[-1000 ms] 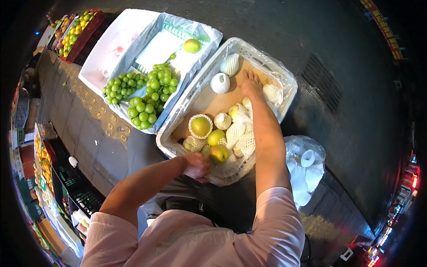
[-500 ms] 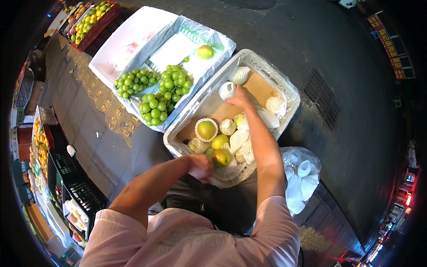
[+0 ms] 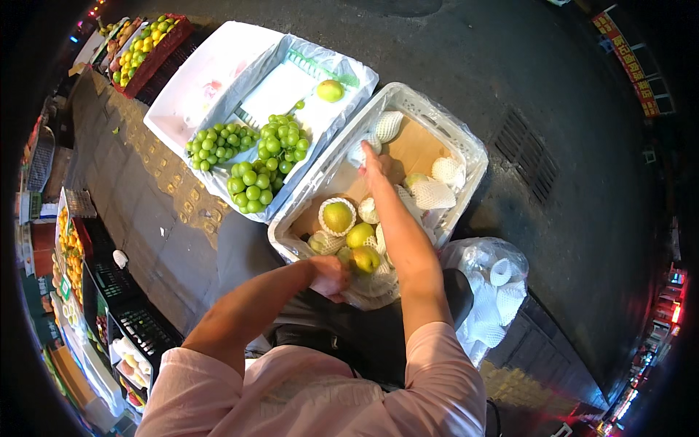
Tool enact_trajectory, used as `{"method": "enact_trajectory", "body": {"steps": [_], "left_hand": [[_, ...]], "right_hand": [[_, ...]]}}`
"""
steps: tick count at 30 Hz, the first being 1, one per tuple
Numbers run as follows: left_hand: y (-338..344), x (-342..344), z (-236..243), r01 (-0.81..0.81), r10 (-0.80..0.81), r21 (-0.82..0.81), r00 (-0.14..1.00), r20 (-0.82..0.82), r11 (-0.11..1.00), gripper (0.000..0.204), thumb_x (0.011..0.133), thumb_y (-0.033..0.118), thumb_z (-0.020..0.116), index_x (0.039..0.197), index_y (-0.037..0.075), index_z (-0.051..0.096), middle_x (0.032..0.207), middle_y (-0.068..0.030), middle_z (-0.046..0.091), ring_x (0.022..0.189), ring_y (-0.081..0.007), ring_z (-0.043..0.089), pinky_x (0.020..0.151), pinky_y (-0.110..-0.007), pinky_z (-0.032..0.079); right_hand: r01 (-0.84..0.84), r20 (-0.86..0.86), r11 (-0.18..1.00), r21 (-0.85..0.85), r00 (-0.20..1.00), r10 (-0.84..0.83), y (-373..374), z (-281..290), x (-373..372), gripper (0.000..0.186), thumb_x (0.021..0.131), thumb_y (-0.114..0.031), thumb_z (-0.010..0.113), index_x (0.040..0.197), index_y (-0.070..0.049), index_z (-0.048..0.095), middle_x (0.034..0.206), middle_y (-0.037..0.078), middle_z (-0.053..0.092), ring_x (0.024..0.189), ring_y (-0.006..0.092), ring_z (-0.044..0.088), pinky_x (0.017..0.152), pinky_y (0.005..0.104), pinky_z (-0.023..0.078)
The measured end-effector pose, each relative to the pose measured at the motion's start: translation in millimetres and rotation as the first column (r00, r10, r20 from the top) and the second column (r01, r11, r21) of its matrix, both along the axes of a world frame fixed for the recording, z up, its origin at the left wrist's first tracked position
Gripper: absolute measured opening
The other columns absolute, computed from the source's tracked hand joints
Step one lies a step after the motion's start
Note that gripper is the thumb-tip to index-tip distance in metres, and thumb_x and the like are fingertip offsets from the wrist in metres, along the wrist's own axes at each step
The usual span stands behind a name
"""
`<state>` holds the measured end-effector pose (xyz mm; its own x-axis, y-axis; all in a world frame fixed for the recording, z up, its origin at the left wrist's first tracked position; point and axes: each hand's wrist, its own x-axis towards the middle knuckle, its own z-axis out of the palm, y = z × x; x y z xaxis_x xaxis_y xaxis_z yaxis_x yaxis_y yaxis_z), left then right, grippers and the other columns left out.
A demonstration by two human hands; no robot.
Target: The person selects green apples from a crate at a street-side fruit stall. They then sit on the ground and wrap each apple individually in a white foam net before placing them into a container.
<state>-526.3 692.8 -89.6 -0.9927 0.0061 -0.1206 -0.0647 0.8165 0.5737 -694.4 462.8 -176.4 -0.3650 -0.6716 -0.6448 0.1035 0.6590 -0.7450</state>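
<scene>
A white plastic crate [image 3: 475,156] with a clear liner stands in front of me, holding several yellow-green pears. Many wear white foam net sleeves. At its far left wall my right hand [image 3: 375,167] is closed around a foam-sleeved pear [image 3: 355,154], partly hidden by my fingers. Beside it, another sleeved pear [image 3: 389,125] lies in the far corner. My left hand [image 3: 331,278] is curled at the crate's near rim, and what its fingers grip is hidden. Bare pears [image 3: 365,259] lie just right of it, and one pear [image 3: 337,217] sits in an opened foam ring.
Left of the crate, a white foam box [image 3: 178,87] and a lined tray hold green grapes [image 3: 253,186] and a pear [image 3: 330,90]. A bag of foam sleeves [image 3: 502,298] stands right of my knee. Fruit crates [image 3: 135,324] line the left; a drain grate [image 3: 526,154] lies right.
My right hand has moved left and slightly down with the sleeved pear, bringing it against the crate's far left wall. My left hand stays at the near rim.
</scene>
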Motion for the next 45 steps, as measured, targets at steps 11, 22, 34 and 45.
{"method": "enact_trajectory", "body": {"steps": [11,22,34,45], "left_hand": [[-3,-5,4,-0.026,0.016,-0.055,0.983,-0.184,0.998,0.041,0.085,0.05,0.071,0.078,0.01,0.066,0.079,-0.0085,0.065,0.079,-0.0295,0.066,0.065,-0.042,0.059],[4,1,-1,-0.04,0.031,-0.053,0.986,-0.166,0.998,0.044,0.086,0.052,0.069,0.075,0.009,0.066,0.08,-0.0098,0.067,0.079,-0.0318,0.067,0.063,-0.044,0.059],[-3,-4,3,0.018,-0.018,0.007,1.0,0.015,1.0,0.046,0.092,0.051,0.062,0.082,0.007,0.071,0.09,-0.0135,0.07,0.087,-0.036,0.069,0.075,-0.047,0.058],[-9,-10,22,0.042,-0.041,-0.018,0.996,0.085,0.999,0.046,0.091,0.051,0.062,0.081,0.008,0.072,0.089,-0.0126,0.071,0.086,-0.0348,0.07,0.074,-0.047,0.058]], "right_hand": [[-0.338,-0.35,0.939,0.059,0.874,0.336,-24,7,-54,0.076,0.087,-0.065,0.065,0.124,0.002,0.065,0.11,0.019,0.07,0.092,0.0354,0.067,0.084,0.0453,0.057],[-0.442,-0.692,0.624,0.644,0.012,0.722,17,94,-189,0.081,0.072,-0.041,0.087,0.14,-0.01,0.058,0.138,0.019,0.06,0.13,0.032,0.057,0.108,0.0398,0.048],[-0.324,-0.371,0.808,-0.492,0.918,0.142,-40,64,-167,0.085,0.081,-0.041,0.082,0.148,-0.007,0.043,0.131,0.019,0.06,0.111,0.0306,0.064,0.092,0.0394,0.052],[-0.342,-0.692,0.875,-0.343,0.722,0.011,-84,-12,-164,0.066,0.088,-0.046,0.074,0.126,0.007,0.062,0.124,0.03,0.064,0.116,0.0418,0.063,0.098,0.0456,0.049]]}}
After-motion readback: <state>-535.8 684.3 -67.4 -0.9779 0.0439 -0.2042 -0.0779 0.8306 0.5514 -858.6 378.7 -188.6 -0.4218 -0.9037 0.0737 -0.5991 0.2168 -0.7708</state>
